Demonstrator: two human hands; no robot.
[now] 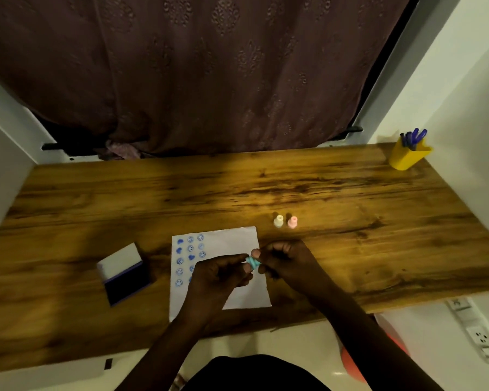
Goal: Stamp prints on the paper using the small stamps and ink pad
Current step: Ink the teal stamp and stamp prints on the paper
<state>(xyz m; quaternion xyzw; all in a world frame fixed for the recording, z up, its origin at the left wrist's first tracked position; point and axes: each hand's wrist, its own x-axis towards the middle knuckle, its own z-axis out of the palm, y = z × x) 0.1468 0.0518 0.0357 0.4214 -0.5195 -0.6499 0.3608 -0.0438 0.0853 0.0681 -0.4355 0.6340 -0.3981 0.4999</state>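
Nearest cam: person's two bare forearms coming up from bottom edge, meeting over the white paper sheet (pixel 239 299) on the brown wood-grain tabletop (pixel 266 187). Left hand (pixel 219 273) and right hand (pixel 287 261) both closed on one small teal plastic stamp (pixel 252 263), pinched between fingertips of both, held just above the sheet's middle. Stamp's long axis lies roughly sideways, left-right, spanning hand to hand; which end is the print face, can't tell, too blurred. Could be uncapping or turning it; can't say.

Key relation for next move: the open ink pad w/ dark blue pad and white lid (pixel 126 273) sits on the table to the left of the sheet, near but not touching it. So left hand is the nearer one. Pad lies left and slightly toward the body from the stamp. Judgement: stamp needs tipping upright, face down, then a short carry leftward to ink.

Sheet's left part already has blue smiley and heart prints (pixel 189 256) in columns; right part bare, so room left. Two more small stamps, a cream one (pixel 278 221) and a pink one (pixel 292 222), stand upright side by side beyond the sheet's top right corner, closer to right hand.
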